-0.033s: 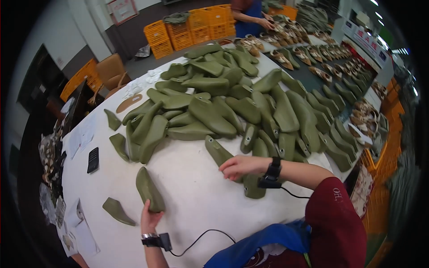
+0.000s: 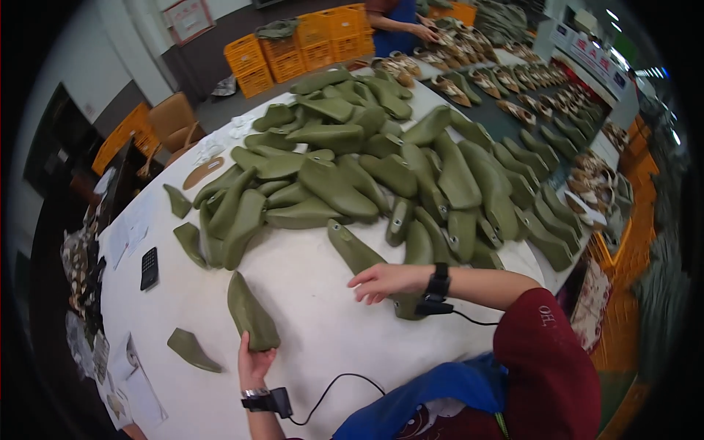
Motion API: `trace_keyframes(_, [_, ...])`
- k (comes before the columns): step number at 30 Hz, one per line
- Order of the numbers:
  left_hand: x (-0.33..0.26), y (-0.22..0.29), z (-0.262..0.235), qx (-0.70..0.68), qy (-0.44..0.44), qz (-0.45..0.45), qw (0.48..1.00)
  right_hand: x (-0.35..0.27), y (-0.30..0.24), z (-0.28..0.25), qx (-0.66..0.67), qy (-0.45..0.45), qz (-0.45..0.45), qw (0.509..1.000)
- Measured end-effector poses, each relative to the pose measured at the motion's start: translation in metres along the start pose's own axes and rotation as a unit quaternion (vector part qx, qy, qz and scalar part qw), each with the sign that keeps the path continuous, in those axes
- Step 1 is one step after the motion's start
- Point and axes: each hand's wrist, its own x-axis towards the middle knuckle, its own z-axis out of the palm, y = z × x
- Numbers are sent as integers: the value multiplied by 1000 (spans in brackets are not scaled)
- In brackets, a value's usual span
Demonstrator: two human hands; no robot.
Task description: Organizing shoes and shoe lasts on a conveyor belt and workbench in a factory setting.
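My left hand (image 2: 256, 361) is closed around the end of a green shoe last (image 2: 249, 312), which lies on the white table. My right hand (image 2: 383, 282) is over another green shoe last (image 2: 352, 246) and hides part of it; the fingers are loosely bent and slightly apart, with nothing visible in them. A further last (image 2: 411, 304) lies partly under my right wrist. Beyond both hands spreads a big pile of green shoe lasts (image 2: 341, 191). A small green wedge-shaped piece (image 2: 192, 349) lies left of my left hand.
On the table's left are a black calculator (image 2: 149, 268), papers (image 2: 126, 238) and a tan insole (image 2: 203, 173). Rows of shoes (image 2: 517, 111) and lasts stand at the right. Orange crates (image 2: 282, 55) line the back wall. Another person's hand (image 2: 425, 33) touches shoes at the far end. A cable (image 2: 330, 389) joins my left wristband.
The whole view has shifted slightly. My left hand has moved a little to the right with the shoe last, while my right hand's fingers look slightly more spread.
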Motion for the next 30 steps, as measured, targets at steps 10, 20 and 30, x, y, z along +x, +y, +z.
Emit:
trace_keyframes(10, [-52, -138, 197, 73, -330, -153, 929, -96, 31, 15, 446, 81, -239, 858])
trace_keyframes(20, [-74, -89, 124, 314, -69, 92, 942, -232, 52, -198, 236, 321, -214, 892])
trace_keyframes(30, [-15, 25, -131, 554, 405, 373, 624, -208, 106, -286, -433, 553, -4, 712])
